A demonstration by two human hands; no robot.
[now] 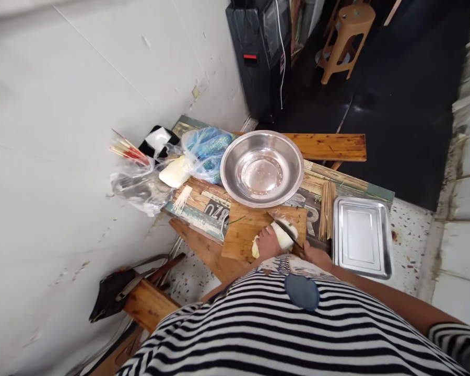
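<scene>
On the wooden cutting board (238, 235) lies a white and pale yellow vegetable (285, 235), which looks like a cabbage. My left hand (268, 243) rests on its left part, fingers curled over it. My right hand (315, 255) is closed round the handle of a knife (285, 228). The dark blade slants over the vegetable, its tip toward the upper left; whether it has cut in cannot be made out. Just beyond the board stands a wide steel bowl (262, 169) with a wet-looking bottom.
Wooden skewers (327, 211) and a metal tray (362, 235) lie right of the board. Plastic bags (207, 151), a pale yellow piece (175, 172) and red-ended sticks (131, 151) are at the left. Benches (329, 146) flank the table; a stool (347, 42) stands beyond.
</scene>
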